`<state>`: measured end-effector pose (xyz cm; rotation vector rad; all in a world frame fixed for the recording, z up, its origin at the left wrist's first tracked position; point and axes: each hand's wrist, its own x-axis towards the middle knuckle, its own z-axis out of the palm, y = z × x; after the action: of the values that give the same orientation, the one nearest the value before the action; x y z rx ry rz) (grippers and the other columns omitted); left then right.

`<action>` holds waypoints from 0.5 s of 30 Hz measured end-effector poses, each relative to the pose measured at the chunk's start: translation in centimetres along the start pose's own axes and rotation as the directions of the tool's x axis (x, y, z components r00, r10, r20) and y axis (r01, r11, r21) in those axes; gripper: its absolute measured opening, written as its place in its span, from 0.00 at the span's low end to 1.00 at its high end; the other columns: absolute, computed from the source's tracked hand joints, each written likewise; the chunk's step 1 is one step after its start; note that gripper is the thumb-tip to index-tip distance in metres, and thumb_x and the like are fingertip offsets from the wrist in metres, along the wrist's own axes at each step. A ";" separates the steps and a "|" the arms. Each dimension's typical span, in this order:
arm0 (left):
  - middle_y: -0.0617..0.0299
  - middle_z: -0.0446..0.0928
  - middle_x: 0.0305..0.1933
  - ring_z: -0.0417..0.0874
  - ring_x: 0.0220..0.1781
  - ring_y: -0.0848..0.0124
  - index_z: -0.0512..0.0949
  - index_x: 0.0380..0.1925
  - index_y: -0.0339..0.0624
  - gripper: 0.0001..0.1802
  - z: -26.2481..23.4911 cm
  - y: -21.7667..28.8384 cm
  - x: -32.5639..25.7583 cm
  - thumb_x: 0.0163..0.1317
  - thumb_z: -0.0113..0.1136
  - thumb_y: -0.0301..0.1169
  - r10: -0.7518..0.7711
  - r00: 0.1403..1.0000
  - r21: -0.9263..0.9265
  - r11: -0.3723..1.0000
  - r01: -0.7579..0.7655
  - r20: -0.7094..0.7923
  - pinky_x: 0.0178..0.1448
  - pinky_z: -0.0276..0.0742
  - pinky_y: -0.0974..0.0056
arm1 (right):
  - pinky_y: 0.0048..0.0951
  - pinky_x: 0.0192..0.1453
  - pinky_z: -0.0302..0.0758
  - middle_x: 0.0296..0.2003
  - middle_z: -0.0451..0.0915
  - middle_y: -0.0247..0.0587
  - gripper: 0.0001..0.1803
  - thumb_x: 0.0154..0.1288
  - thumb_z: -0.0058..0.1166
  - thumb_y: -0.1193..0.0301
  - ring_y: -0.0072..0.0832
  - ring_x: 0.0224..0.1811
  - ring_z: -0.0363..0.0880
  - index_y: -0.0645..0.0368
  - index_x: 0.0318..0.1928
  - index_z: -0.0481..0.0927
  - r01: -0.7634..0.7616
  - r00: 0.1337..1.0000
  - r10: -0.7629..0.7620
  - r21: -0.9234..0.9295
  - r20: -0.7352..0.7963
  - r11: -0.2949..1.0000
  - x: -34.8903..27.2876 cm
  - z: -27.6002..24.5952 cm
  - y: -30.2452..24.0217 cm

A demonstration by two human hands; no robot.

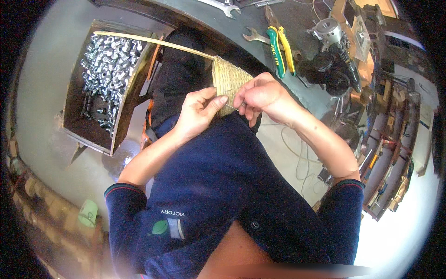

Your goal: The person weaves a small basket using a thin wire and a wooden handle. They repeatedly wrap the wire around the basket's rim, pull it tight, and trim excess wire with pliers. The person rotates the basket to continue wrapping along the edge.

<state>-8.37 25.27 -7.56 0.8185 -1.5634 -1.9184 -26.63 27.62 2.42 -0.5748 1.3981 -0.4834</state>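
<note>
A woven straw piece [227,76], pale yellow and fan-shaped, rests upon my lap, and a long thin bamboo stick [158,43] reaches from its upper corner out over the parts box. My left hand [199,111] lies at its near left side, thumb and forefinger pinched together on a thin wire-like strand [231,107]. On the right edge, my right hand [262,96] has its fingers curled at the strand's other end. Its fingertips partly hide the strand and the weave.
At left stands an open box [74,111] of silvery metal fittings [111,56]. On the bench ahead lie green-and-yellow-handled pliers [281,49], a wrench [255,36] and a round metal chuck [329,31]. Loose cable [302,160] trails at right, near shelves [388,153].
</note>
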 end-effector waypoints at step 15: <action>0.65 0.75 0.22 0.69 0.27 0.83 0.79 0.33 0.32 0.08 -0.2 -0.6 0.4 0.59 0.60 0.28 -0.010 1.000 0.043 0.999 0.009 0.017 0.29 0.67 0.73 | 0.20 0.15 0.67 0.17 0.76 0.39 0.12 0.50 0.47 0.71 0.20 0.13 0.71 0.67 0.22 0.80 -0.013 0.999 0.006 -0.160 -0.045 0.987 1.8 0.1 0.9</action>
<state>-8.47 24.98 -8.20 0.8308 -1.6190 -1.9091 -26.31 27.23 0.49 -0.6905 1.4903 -0.3802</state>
